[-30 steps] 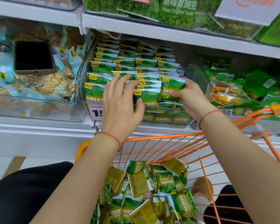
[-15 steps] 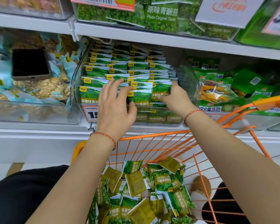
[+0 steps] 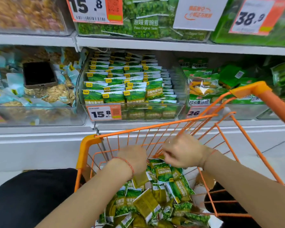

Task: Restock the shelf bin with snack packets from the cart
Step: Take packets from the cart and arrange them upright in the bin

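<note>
Dozens of snack packets [image 3: 161, 191], judged light, crinkly and slippery, best pinched by the edges, are being reached for in the cart [image 3: 89, 145] below the shelf bin [image 3: 179, 111]; the grip of left hand [image 3: 135, 158] and right hand [image 3: 181, 152] cannot be told.

From my feed it's a shop aisle with white metal shelving [image 3: 171, 46], two tiers in view, lit bright and even. Clear bins of peanuts [image 3: 36, 112] sit on the left — a dark phone [image 3: 39, 74] lies on top of the bags. Orange price tags [image 3: 97, 10] hang up top. Pale tiled floor [image 3: 276, 155] shows lower right.
</note>
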